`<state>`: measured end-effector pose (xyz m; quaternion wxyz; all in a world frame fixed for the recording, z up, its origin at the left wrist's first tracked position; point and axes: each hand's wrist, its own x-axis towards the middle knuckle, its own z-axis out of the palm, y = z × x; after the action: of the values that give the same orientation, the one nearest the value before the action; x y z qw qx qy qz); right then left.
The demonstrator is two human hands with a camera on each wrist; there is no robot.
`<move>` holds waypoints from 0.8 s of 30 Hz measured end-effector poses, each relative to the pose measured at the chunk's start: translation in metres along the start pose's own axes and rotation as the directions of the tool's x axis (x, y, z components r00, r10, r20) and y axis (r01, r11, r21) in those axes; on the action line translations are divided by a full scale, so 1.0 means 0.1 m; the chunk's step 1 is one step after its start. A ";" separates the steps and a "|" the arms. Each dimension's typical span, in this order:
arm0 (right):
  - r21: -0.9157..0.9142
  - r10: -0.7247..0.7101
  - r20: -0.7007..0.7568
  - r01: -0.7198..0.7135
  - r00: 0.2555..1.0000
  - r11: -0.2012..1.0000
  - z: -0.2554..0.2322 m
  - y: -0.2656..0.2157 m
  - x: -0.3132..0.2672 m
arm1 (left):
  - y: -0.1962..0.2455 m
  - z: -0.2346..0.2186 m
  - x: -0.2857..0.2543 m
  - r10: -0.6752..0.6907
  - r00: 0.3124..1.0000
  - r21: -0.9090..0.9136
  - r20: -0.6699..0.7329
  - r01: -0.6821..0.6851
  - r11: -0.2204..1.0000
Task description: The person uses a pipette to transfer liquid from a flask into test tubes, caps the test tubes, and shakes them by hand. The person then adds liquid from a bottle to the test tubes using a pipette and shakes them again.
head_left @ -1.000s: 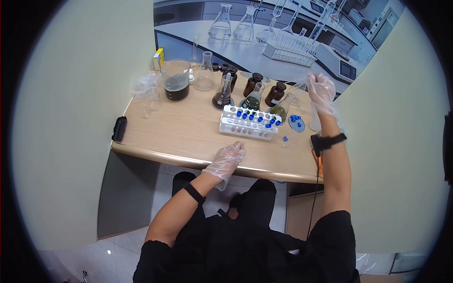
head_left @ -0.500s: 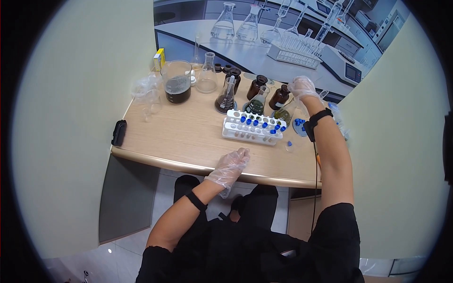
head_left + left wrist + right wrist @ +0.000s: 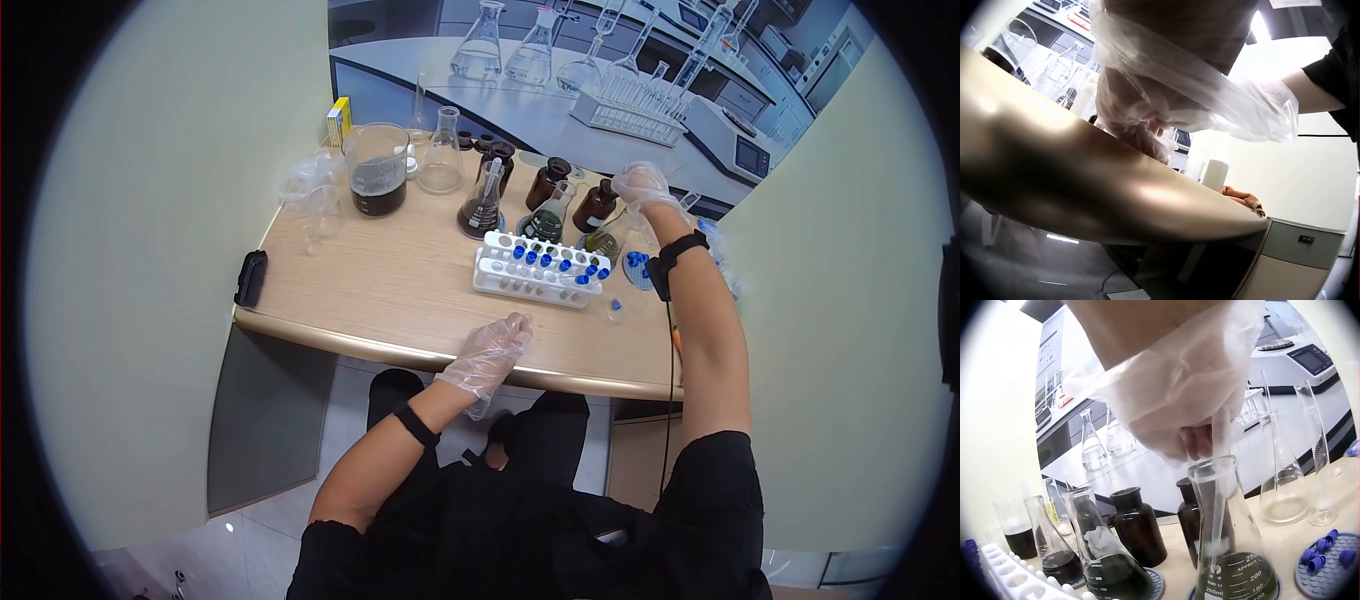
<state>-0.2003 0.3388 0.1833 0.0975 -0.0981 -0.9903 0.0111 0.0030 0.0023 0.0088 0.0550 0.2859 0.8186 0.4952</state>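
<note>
My gloved right hand (image 3: 643, 185) is over the mouth of a conical flask (image 3: 1241, 550) of dark green liquid, behind the rack's right end. It grips the top of a translucent plastic dropper (image 3: 1217, 506), whose stem runs down inside the flask's neck. My gloved left hand (image 3: 489, 350) rests at the table's front edge, fingers curled with the tips together; I cannot tell whether something small is between them. Just beyond it stands a white test tube rack (image 3: 535, 290) with several blue-capped tubes. A loose blue-capped tube (image 3: 615, 306) is right of the rack.
Conical flasks with dark liquid (image 3: 480, 215) and green liquid (image 3: 545, 222) stand behind the rack, before brown bottles (image 3: 596, 207). Further left are an empty flask (image 3: 440, 170) and a beaker of dark liquid (image 3: 378, 185). Blue caps lie on a round coaster (image 3: 1329, 575) at right.
My right hand has moved left from the table's right side to above the green-liquid flask, then held there. The left hand has stayed nearly in place at the table edge.
</note>
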 end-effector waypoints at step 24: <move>-0.034 0.058 -0.346 -0.074 0.936 0.997 -0.65 0.19 -0.54 | 0.03 0.02 0.00 -0.034 0.999 0.038 -0.031 0.035 0.999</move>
<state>-0.1322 0.3472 0.2357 0.2667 -0.1341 -0.9541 -0.0260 0.0047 0.0050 0.0107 0.0455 0.2652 0.8335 0.4826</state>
